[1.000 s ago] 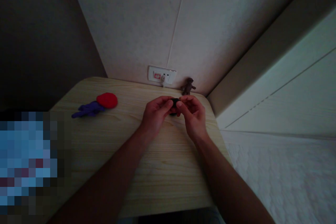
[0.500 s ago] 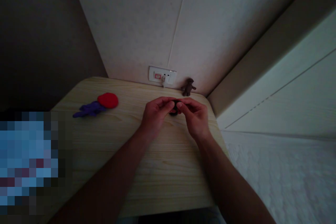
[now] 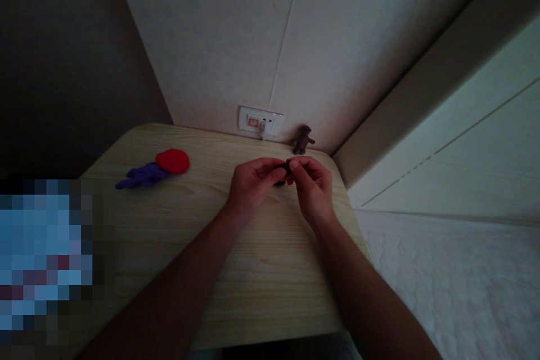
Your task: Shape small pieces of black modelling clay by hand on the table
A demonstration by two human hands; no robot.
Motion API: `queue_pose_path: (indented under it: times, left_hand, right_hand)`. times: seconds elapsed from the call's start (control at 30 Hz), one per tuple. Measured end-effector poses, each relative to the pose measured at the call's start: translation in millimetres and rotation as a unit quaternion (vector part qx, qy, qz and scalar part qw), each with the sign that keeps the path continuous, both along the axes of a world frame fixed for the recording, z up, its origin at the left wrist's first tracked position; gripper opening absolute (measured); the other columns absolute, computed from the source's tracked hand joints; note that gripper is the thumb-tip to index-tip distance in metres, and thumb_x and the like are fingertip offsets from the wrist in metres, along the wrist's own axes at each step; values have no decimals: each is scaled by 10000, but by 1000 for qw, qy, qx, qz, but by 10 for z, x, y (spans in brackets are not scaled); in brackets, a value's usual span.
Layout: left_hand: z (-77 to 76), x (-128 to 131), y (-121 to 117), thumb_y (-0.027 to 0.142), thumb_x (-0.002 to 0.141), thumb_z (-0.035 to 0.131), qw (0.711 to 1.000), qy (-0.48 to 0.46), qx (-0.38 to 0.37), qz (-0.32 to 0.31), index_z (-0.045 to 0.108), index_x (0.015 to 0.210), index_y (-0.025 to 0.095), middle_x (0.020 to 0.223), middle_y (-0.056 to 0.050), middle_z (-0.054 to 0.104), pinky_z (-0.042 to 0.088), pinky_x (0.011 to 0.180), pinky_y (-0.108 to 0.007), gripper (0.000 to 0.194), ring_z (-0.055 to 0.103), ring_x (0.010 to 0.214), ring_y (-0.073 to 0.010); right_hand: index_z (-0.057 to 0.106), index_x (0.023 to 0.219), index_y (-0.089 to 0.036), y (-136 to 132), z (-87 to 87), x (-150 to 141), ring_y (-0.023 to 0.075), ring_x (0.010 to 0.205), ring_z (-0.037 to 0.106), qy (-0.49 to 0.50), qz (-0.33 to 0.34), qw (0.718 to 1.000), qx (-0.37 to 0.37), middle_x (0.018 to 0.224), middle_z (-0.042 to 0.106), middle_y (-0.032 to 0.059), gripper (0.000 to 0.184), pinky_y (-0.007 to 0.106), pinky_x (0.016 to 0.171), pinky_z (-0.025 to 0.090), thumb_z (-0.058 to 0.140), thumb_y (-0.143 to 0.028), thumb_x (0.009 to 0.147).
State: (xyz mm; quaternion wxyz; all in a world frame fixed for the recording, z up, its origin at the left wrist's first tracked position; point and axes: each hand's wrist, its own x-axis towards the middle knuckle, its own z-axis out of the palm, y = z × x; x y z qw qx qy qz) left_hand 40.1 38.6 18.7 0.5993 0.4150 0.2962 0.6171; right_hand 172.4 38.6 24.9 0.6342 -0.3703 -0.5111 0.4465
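Now the left hand and right hand pinch a small black piece between them. The left thumb reaches farther across it than a moment ago, hiding more of it; the pressing seems to continue. It sits above the wooden table, near a brown figurine; leftward, a purple figure touches a red disc.

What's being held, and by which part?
A small black piece, pinched at its upper part by the left hand and right hand; much is hidden.
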Motion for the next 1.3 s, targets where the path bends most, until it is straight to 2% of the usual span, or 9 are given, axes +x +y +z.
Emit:
queue_pose_path:
  times: [0.3,0.57,0.97,1.2,1.3]
  left_hand:
    - [-10,11,9,244,730,840,999,-22,28,-2,777,895,156,769,-40,763,548,713,-309,198,688,681,-157]
    - [-8,13,7,272,724,839,998,31,39,47,786,895,180,871,-51,786,562,754,-312,202,710,784,-177]
    - [16,2,11,269,742,784,997,45,29,54,753,790,173,695,-8,719,525,659,-271,112,645,644,-134]
    - [-7,27,6,254,679,869,999,-22,-12,33,750,964,158,901,-57,789,570,770,-309,323,724,780,-168]
    - [-20,28,7,264,678,881,999,-28,-18,26,760,942,149,918,-75,797,576,817,-341,313,739,802,-185]
  right_hand:
    - [740,904,-225,-18,19,-8,110,604,601,1,13,1000,-10,742,677,-22,139,269,586,493,766,-348,844]
    - [756,886,-245,-21,32,4,146,670,658,-39,-19,999,11,758,700,-8,114,316,655,565,779,-332,816]
    - [747,898,-257,-69,39,-53,151,663,668,-54,-8,999,-1,769,709,-2,133,324,644,579,800,-332,802]
    - [741,971,-243,-4,-32,-3,120,650,659,7,-8,1000,2,808,713,-15,169,290,657,555,775,-356,849]
    - [722,983,-233,11,-30,3,118,642,656,18,-13,1000,-3,790,704,-20,205,283,648,555,783,-365,837]
